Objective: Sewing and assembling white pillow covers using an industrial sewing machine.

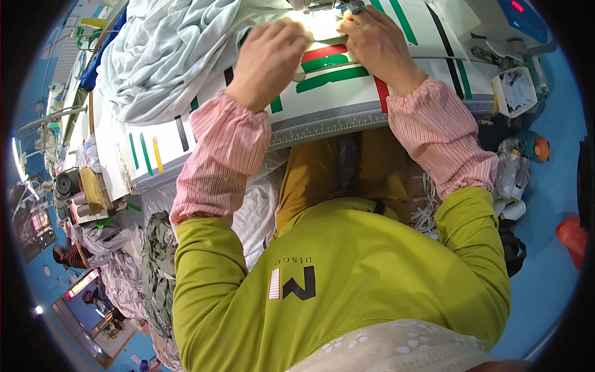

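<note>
A bright lamp glares under the sewing machine head (313, 5) at the top edge, washing out the spot between my hands. My left hand (273, 59) is closed with bent fingers, just left of the glare, at the edge of a large heap of pale white cloth (167, 62). To the right of the glare is my right hand (379, 46), its thumb and fingertips pinched together near the machine's needle area. What lies in that pinch is too bright to make out. Red and green tape strips (325, 59) mark the machine bed between my wrists.
A grey ruler strip (328, 127) runs along the table's front edge. At the right stand a white tray of small parts (515, 90) and a blue control box with a red display (524, 15). Heaped fabrics (158, 273) lie at the left; a person (77, 251) is farther back.
</note>
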The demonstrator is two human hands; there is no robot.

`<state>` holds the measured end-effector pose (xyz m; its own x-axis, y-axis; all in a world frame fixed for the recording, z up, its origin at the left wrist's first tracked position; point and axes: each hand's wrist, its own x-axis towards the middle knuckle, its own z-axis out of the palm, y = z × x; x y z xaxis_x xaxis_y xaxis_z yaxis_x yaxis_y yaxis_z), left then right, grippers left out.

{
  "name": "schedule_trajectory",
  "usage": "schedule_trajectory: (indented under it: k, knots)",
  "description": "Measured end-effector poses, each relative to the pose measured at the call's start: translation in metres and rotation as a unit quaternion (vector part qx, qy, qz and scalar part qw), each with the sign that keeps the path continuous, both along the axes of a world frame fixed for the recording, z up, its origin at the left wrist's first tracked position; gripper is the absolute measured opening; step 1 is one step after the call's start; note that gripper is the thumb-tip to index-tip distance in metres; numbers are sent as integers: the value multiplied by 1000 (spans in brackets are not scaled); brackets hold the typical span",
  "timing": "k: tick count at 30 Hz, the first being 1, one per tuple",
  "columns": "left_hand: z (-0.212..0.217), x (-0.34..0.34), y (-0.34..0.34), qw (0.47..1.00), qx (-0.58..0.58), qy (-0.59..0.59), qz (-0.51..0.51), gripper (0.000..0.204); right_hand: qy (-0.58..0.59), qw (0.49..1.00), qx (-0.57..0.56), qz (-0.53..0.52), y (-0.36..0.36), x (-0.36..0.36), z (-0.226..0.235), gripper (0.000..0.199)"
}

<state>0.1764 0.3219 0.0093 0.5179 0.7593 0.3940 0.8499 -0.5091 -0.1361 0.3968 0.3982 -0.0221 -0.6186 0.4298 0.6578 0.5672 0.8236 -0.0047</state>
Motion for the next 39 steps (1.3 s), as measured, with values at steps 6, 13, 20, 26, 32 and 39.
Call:
schedule_trajectory:
  k: [6,13,20,26,32,39]
  knots:
    - [-7,-7,11,994,70,46,-76,26,33,995,-15,96,-9,-8,21,14]
    - [-19,-17,22,997,5,11,-76,20,-35,991,-92,91,6,-11,-5,22]
    - [-15,-15,20,998,-24,-14,-61,18,-30,990,-102,91,5,-11,-4,21]
    - [-21,-15,26,993,-15,-78,-85,18,-26,988,-120,92,7,-10,-6,21]
    - [-26,-24,44,994,9,-83,-76,18,-39,990,-109,80,10,-14,-4,25]
    - [-28,-29,52,997,8,-62,-52,18,-79,989,-126,19,10,-16,-6,31]
